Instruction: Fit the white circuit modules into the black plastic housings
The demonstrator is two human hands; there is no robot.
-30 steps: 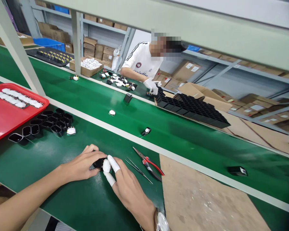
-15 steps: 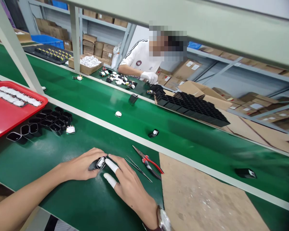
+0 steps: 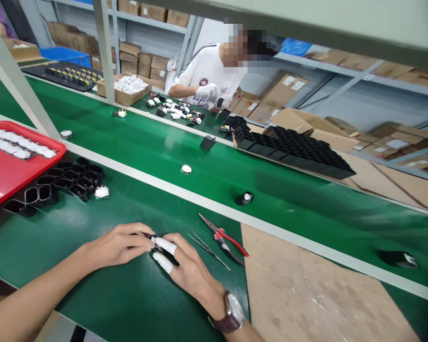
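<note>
Near the front of the green bench, my left hand pinches one end of a small black housing. My right hand, with white covers on two fingers and a watch at the wrist, is closed on the other end. Fingers hide much of the housing. Tweezers and red-handled pliers lie just right of my right hand. A small board with a white top rests beside a group of open black housings at the left.
At the left, a red tray holds rows of white-topped parts. Beyond the white rail, a green belt carries scattered parts. Cardboard covers the right side. Across the belt, a gloved person works beside many black housings.
The housing between my hands has turned, and its white-filled opening is now mostly hidden. Parts on the belt appear further right. The person opposite has raised a black piece.
</note>
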